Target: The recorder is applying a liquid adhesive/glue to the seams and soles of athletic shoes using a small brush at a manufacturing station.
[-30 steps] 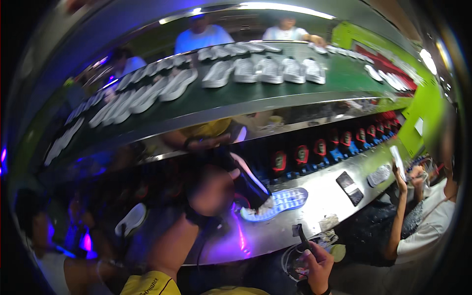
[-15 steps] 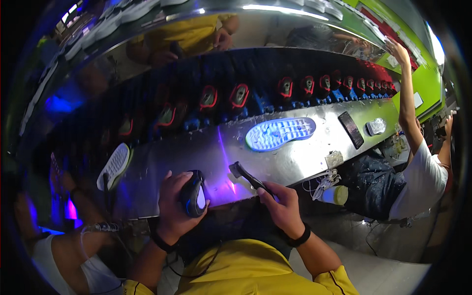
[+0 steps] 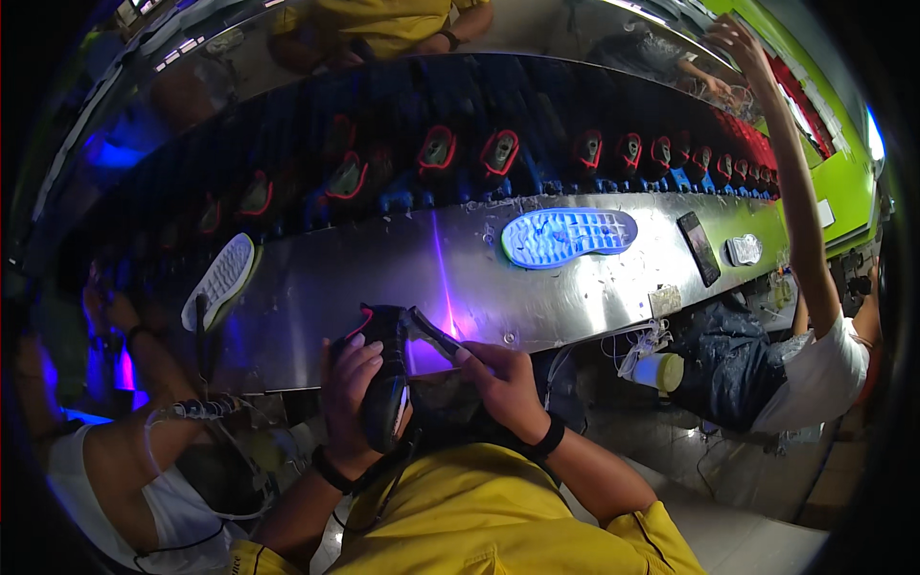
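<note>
Both hands full: left hand grips a black shoe pointing away, right hand holds a brush angled in near its far end.

1. I see the left hand now has the black shoe by the table's near edge, off the pale sole.
2. The brush in the right hand has come up beside the shoe.
3. Over right, a co-worker's hand now stretches far.
</note>
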### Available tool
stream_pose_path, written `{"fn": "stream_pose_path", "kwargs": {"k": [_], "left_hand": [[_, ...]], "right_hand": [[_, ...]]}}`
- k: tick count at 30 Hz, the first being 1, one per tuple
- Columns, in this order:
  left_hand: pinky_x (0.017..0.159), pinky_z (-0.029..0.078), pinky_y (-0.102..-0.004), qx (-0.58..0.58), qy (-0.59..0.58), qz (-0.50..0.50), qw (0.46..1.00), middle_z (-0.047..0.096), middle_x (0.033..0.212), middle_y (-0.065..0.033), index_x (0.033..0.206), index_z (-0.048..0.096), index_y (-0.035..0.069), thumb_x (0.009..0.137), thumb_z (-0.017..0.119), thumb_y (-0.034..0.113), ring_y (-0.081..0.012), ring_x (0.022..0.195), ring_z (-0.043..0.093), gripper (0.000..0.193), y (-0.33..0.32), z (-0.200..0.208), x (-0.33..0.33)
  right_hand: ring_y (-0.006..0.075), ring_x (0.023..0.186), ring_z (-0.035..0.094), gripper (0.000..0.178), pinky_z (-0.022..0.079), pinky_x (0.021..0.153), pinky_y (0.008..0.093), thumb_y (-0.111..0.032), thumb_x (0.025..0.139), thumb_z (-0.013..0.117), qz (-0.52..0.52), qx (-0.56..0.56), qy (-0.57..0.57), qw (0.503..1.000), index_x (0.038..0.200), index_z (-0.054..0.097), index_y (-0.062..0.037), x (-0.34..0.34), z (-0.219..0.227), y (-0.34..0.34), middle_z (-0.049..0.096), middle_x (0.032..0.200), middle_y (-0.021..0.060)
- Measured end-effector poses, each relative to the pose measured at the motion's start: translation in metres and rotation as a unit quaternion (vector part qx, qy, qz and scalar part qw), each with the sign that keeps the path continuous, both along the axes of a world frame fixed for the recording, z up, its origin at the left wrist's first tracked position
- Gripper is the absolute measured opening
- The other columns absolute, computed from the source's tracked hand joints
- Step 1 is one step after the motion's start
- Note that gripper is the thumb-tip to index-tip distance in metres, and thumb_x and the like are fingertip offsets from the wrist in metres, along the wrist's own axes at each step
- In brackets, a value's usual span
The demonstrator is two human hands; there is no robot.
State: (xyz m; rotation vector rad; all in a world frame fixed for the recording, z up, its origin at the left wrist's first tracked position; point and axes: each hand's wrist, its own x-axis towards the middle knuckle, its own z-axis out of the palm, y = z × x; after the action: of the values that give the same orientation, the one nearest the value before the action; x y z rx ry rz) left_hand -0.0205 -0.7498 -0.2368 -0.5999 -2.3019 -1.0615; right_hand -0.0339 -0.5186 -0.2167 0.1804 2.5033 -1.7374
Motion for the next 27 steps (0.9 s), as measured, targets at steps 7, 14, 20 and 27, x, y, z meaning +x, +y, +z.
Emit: {"fn": "stream_pose_path", "kwargs": {"k": [7,14,20,27], "left_hand": [[0.126,0.027,-0.0677,0.004,-0.008,0.006,1.000,0.061,0.138,-0.0210,0.139,0.047,0.005,0.083,0.078,0.005,-0.0451,0.137,0.056,0.065,0.003,0.002,-0.002],[0.128,0.023,-0.0653,-0.027,-0.050,0.005,0.998,0.060,0.142,-0.0197,0.143,0.048,0.005,0.085,0.079,0.015,-0.0425,0.140,0.055,0.066,0.015,0.026,-0.003],[0.128,0.024,-0.0636,-0.053,-0.080,0.034,0.995,0.059,0.143,-0.0193,0.147,0.048,0.004,0.081,0.083,0.019,-0.0408,0.141,0.054,0.077,0.031,0.046,-0.008],[0.125,0.027,-0.0635,-0.090,-0.093,0.093,0.987,0.060,0.136,-0.0183,0.145,0.049,0.004,0.077,0.084,0.014,-0.0400,0.135,0.056,0.077,0.055,0.063,-0.025]], "right_hand": [[0.0074,0.072,0.060,0.031,0.049,0.067,0.0267,-0.022,0.106,0.070,0.046,-0.139,-0.159,0.976,0.116,0.077,0.0059,0.025,0.042,0.011,0.072,0.080,0.0040],[0.0084,0.071,0.059,0.024,0.046,0.063,0.0270,-0.014,0.104,0.072,0.056,-0.122,-0.045,0.990,0.115,0.077,0.0065,0.044,0.059,0.024,0.068,0.078,0.0038],[0.0138,0.068,0.062,0.022,0.047,0.062,0.0291,-0.010,0.102,0.072,0.068,-0.097,0.051,0.992,0.117,0.075,0.0062,0.049,0.060,0.031,0.068,0.078,0.0096],[0.0220,0.063,0.062,0.020,0.046,0.060,0.0325,-0.006,0.097,0.073,0.041,-0.002,0.155,0.987,0.113,0.074,0.0055,0.050,0.074,0.038,0.064,0.077,0.0146]]}}
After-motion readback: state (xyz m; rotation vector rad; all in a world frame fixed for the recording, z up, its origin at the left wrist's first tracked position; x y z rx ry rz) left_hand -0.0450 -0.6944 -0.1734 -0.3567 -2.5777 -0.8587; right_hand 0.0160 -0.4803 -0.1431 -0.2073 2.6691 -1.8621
